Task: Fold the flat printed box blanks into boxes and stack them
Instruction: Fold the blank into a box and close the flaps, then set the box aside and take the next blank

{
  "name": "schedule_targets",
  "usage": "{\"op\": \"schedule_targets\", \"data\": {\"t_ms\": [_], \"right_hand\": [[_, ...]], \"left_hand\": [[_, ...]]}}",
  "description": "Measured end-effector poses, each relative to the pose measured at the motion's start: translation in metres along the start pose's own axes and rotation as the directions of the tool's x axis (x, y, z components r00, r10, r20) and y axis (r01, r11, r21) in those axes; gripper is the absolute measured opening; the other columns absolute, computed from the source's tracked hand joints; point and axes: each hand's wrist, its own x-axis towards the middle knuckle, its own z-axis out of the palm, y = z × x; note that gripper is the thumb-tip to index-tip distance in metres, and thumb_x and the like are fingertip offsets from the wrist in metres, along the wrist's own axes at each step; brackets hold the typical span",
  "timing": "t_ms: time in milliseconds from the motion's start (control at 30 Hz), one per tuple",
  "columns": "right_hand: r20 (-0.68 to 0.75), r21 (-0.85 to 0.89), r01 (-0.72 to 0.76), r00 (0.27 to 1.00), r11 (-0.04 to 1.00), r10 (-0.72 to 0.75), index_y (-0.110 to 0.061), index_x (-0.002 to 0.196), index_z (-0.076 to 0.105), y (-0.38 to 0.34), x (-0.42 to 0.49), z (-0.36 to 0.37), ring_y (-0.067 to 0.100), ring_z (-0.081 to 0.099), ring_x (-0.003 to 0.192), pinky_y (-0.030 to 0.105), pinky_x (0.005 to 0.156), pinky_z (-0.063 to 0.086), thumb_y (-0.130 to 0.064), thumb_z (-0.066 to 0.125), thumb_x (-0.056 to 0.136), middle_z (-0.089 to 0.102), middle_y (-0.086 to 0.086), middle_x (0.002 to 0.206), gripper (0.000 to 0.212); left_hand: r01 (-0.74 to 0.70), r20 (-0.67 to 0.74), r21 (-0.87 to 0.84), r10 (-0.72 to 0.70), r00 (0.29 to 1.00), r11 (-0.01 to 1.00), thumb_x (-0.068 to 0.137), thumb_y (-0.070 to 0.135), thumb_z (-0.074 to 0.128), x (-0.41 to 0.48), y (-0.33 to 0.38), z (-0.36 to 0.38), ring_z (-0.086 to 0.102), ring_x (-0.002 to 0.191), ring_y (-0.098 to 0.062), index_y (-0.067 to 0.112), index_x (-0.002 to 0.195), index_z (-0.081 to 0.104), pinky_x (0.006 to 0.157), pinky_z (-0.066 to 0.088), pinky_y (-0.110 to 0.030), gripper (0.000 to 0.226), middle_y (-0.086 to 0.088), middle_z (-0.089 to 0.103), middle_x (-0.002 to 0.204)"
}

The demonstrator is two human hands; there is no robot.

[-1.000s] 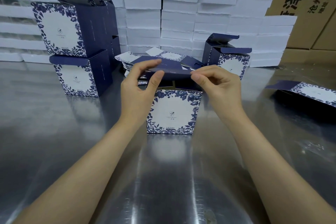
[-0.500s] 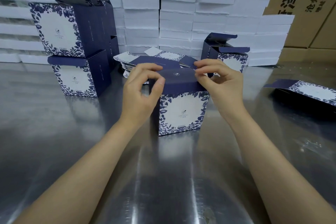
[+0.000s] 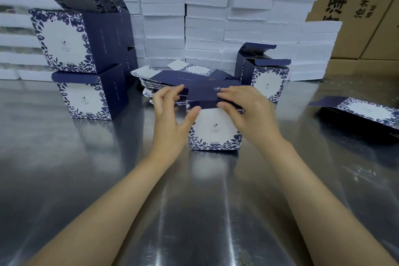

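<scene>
Your box (image 3: 214, 129) stands upright on the steel table (image 3: 194, 211), near the centre, just in front of the pile of flat blanks (image 3: 159, 80). Your right hand (image 3: 248, 114) pinches the dark blue lid flap (image 3: 205, 93), forefinger on top and thumb under its front edge. Your left hand (image 3: 170, 121) is loose, fingers spread clear of the lid, and only the thumb touches the box's upper left corner.

The step in hand looks like closing the top. Brace the front panel with that left thumb so the wall doesn't bow. Fold the tuck lip sharply along its crease, then feed it in behind the front panel evenly from both corners. Press down along the front edge last. If the lip catches, back it out instead of forcing it, since thin card like this probably creases easily.

Finished boxes are stacked two high at the far left (image 3: 71, 54), and that seems to be where this one goes. An open-topped box (image 3: 265, 80) waits at the far right of centre, and a single blank (image 3: 367, 110) lies on the right.

Each box face has a small emblem and lines of text inside the floral border, too small to read. The brown cartons (image 3: 356, 6) at the far right show a large "A", the character "泽" and smaller characters starting "沧州".
</scene>
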Motion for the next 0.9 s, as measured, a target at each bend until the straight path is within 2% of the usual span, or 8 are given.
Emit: {"op": "schedule_targets", "data": {"t_ms": [167, 233, 367, 533, 633, 700, 767, 900], "right_hand": [[-0.053, -0.136, -0.180, 0.983, 0.974, 0.175, -0.014, 0.106, 0.074, 0.036, 0.002, -0.019, 0.021, 0.061, 0.111, 0.038, 0.091, 0.049, -0.022, 0.067, 0.090, 0.071, -0.001, 0.112, 0.020], [-0.066, -0.164, -0.239, 0.971, 0.957, 0.231, -0.014, 0.108, 0.073, 0.054, 0.002, -0.027, 0.023, 0.058, 0.112, 0.036, 0.092, 0.047, -0.021, 0.066, 0.091, 0.070, 0.000, 0.113, 0.020], [-0.109, -0.199, -0.341, 0.939, 0.919, 0.325, -0.005, 0.114, 0.069, 0.087, -0.007, -0.041, 0.034, 0.046, 0.121, 0.026, 0.101, 0.030, -0.007, 0.058, 0.093, 0.062, 0.012, 0.125, 0.023], [-0.329, -0.269, -0.454, 0.872, 0.850, 0.362, -0.012, 0.123, 0.065, 0.085, -0.021, -0.028, 0.037, 0.028, 0.139, 0.048, 0.111, 0.018, 0.016, 0.048, 0.078, 0.041, 0.018, 0.145, 0.056], [-0.398, -0.290, -0.386, 0.881, 0.876, 0.256, -0.015, 0.114, 0.068, 0.072, -0.025, -0.011, 0.032, 0.035, 0.129, 0.049, 0.103, 0.023, 0.012, 0.043, 0.064, 0.049, 0.019, 0.133, 0.062], [-0.328, -0.263, -0.303, 0.921, 0.916, 0.210, -0.012, 0.094, 0.072, 0.069, -0.028, -0.001, 0.034, 0.047, 0.108, 0.039, 0.089, 0.026, 0.005, 0.045, 0.067, 0.057, 0.016, 0.110, 0.042], [-0.206, -0.231, -0.313, 0.941, 0.921, 0.268, -0.012, 0.085, 0.072, 0.070, -0.029, 0.007, 0.033, 0.052, 0.096, 0.033, 0.083, 0.024, 0.004, 0.050, 0.074, 0.057, 0.011, 0.096, 0.029], [0.019, -0.313, -0.416, 0.896, 0.854, 0.443, -0.014, 0.106, 0.070, 0.078, -0.035, 0.017, 0.030, 0.049, 0.106, 0.033, 0.090, 0.028, 0.000, 0.052, 0.083, 0.056, 0.008, 0.106, 0.032]], "left_hand": [[0.004, 0.262, 0.143, -0.042, 0.964, 0.990, 0.094, 0.032, 0.058, -0.011, -0.008, 0.008, 0.032, 0.130, -0.010, 0.018, 0.139, 0.045, 0.112, 0.020, -0.015, 0.049, 0.000, 0.031, 0.132], [0.028, 0.332, 0.180, -0.087, 0.939, 0.983, 0.097, 0.034, 0.052, -0.014, -0.010, 0.009, 0.026, 0.133, -0.008, 0.020, 0.141, 0.042, 0.116, 0.016, -0.023, 0.048, 0.002, 0.027, 0.135], [0.026, 0.370, 0.246, -0.119, 0.921, 0.969, 0.100, 0.036, 0.047, -0.015, -0.013, 0.010, 0.018, 0.125, 0.003, 0.021, 0.143, 0.040, 0.116, 0.012, -0.031, 0.046, 0.006, 0.024, 0.137], [0.031, 0.382, 0.272, -0.137, 0.914, 0.962, 0.101, 0.036, 0.044, -0.016, -0.016, 0.010, 0.016, 0.122, 0.007, 0.022, 0.144, 0.039, 0.110, 0.009, -0.025, 0.046, 0.011, 0.022, 0.134], [0.012, 0.373, 0.292, -0.125, 0.919, 0.956, 0.101, 0.035, 0.043, -0.016, -0.017, 0.010, 0.015, 0.120, 0.009, 0.022, 0.145, 0.035, 0.105, 0.006, -0.021, 0.047, 0.013, 0.021, 0.131], [0.003, 0.369, 0.301, -0.120, 0.922, 0.953, 0.101, 0.033, 0.044, -0.015, -0.018, 0.010, 0.015, 0.121, 0.008, 0.022, 0.146, 0.035, 0.105, 0.006, -0.021, 0.047, 0.010, 0.022, 0.133], [-0.003, 0.373, 0.307, -0.117, 0.920, 0.952, 0.101, 0.032, 0.044, -0.015, -0.019, 0.010, 0.017, 0.123, 0.007, 0.022, 0.145, 0.035, 0.106, 0.005, -0.021, 0.046, 0.008, 0.023, 0.136], [-0.006, 0.396, 0.305, -0.121, 0.910, 0.952, 0.102, 0.032, 0.043, -0.017, -0.020, 0.011, 0.014, 0.110, 0.014, 0.023, 0.144, 0.037, 0.107, 0.007, -0.023, 0.044, 0.013, 0.022, 0.132]]}}
